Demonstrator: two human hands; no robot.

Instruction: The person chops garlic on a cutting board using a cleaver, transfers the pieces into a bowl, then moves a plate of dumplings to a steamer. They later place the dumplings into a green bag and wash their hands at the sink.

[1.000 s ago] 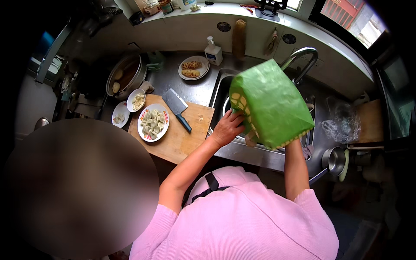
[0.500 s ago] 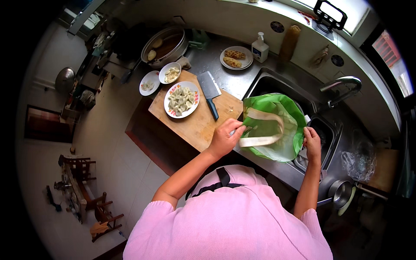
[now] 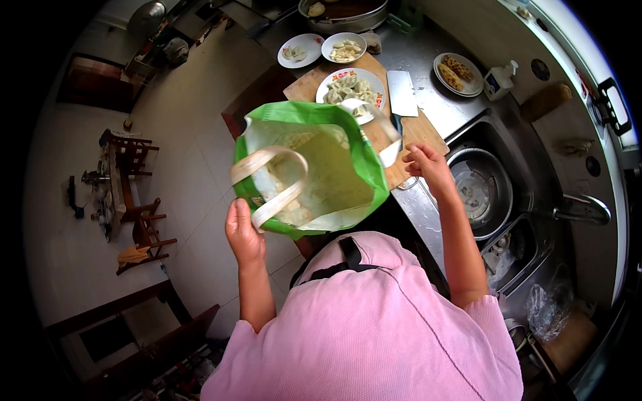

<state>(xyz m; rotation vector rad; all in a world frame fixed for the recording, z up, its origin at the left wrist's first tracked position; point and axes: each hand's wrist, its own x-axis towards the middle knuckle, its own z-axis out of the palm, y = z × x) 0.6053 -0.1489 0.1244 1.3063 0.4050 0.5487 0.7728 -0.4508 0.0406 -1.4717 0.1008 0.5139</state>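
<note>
Overhead, the left hand (image 3: 244, 234) grips the near rim of an open green bag (image 3: 314, 174), held in the air before the desk (image 3: 435, 107); the right hand (image 3: 426, 166) has its fingers clenched at the far rim, though on what I cannot tell. Judging by this, the bag is open and nothing is going in yet. On the desk are four plates, one board (image 3: 418, 130) and one cleaver (image 3: 401, 93).

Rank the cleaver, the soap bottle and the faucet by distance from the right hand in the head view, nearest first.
From the right hand:
1. Cleaver, on the cutting board just beyond the hand.
2. Soap bottle, on the counter farther back and to the right.
3. Faucet, at the far right side of the sink.
</note>
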